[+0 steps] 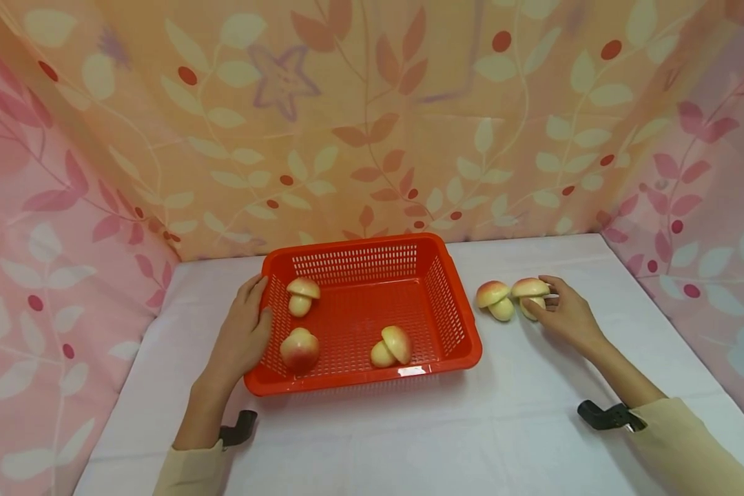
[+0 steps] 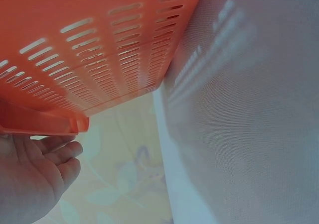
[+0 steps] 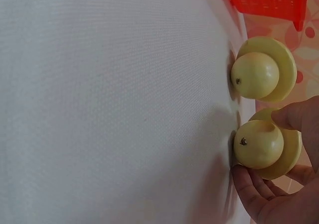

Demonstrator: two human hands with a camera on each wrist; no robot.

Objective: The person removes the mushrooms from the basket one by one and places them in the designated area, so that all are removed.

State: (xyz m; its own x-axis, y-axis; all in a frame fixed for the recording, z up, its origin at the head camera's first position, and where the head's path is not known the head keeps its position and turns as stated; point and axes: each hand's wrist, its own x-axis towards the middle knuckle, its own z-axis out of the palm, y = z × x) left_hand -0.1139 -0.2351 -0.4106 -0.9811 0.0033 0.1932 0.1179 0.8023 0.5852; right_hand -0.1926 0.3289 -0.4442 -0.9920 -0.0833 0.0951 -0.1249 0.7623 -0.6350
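Observation:
A red plastic basket (image 1: 362,382) with slotted walls stands on the table, three toy mushrooms inside it. My left hand (image 1: 240,335) holds its left rim, thumb on top; in the left wrist view the fingers (image 2: 70,154) come out beneath the rim. To the right of the basket, my right hand (image 1: 564,313) grips a toy mushroom (image 1: 529,288) with a pale stem and a pink-yellow cap. In the right wrist view, the thumb lies at the cap and the fingers (image 3: 249,189) reach round the stem's lower side. Another mushroom (image 1: 496,300) lies just left of it.
Inside the basket, one mushroom (image 1: 302,296) is at the back left, another (image 1: 300,350) at the front left, and a third (image 1: 392,346) near the front wall. A white cloth (image 1: 378,448) covers the table. Patterned curtains (image 1: 372,138) hang behind and at both sides.

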